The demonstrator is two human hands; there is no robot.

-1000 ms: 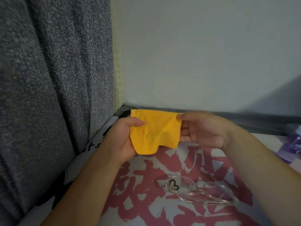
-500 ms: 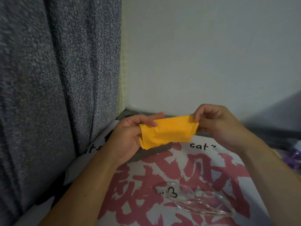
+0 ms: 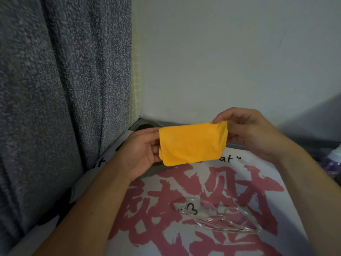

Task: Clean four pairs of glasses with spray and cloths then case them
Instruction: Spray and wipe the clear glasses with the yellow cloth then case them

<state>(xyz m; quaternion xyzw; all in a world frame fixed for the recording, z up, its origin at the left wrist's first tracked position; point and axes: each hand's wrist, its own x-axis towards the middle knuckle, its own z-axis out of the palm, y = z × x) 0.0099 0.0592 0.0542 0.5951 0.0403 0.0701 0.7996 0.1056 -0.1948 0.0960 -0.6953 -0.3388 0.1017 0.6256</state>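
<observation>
I hold a folded orange cleaning cloth (image 3: 191, 143) stretched between both hands, above the table's far side. My left hand (image 3: 142, 154) pinches its left edge and my right hand (image 3: 247, 132) pinches its upper right corner. A pair of clear-framed glasses (image 3: 217, 217) with a small black heart mark lies folded on the table mat, nearer to me and below the cloth, touched by neither hand.
The table carries a white mat (image 3: 287, 228) printed with large red characters. A grey speckled curtain (image 3: 55, 108) hangs close on the left, a pale wall (image 3: 230, 52) stands behind. A purple bottle (image 3: 332, 163) shows at the right edge.
The cloth was folded from a taller hanging shape into a flatter band, then spread a little wider. Both hands rose slightly. The glasses have not moved.
</observation>
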